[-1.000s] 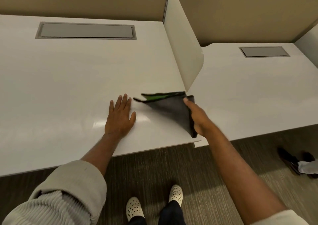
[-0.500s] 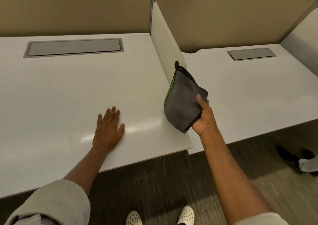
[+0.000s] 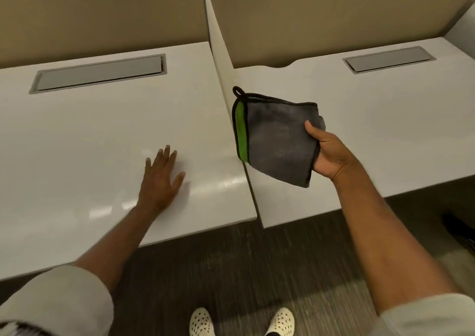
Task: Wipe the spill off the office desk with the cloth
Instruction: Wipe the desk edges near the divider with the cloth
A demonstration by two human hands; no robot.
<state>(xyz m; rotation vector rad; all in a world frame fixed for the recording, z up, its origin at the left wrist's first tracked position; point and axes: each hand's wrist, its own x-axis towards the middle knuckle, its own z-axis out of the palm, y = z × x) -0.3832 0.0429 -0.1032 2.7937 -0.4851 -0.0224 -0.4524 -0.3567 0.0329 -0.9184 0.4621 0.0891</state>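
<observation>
My right hand [image 3: 327, 153] grips a folded grey cloth [image 3: 275, 137] with a green strip and a black hanging loop, held in the air above the gap between two desks. My left hand [image 3: 160, 178] lies flat, fingers spread, on the white office desk [image 3: 90, 135] near its front edge. No spill shows clearly on the glossy desktop; only light reflections appear beside my left hand.
A thin white divider panel [image 3: 218, 50] stands between the left desk and the right desk [image 3: 385, 119]. Each desk has a grey cable hatch [image 3: 100, 73] near the back. Tan partition walls rise behind. Dark carpet and my white shoes [image 3: 201, 323] lie below.
My right hand lifted the cloth off the desk and carried it up and to the right, over the divider's end. My left hand stayed flat on the desk.
</observation>
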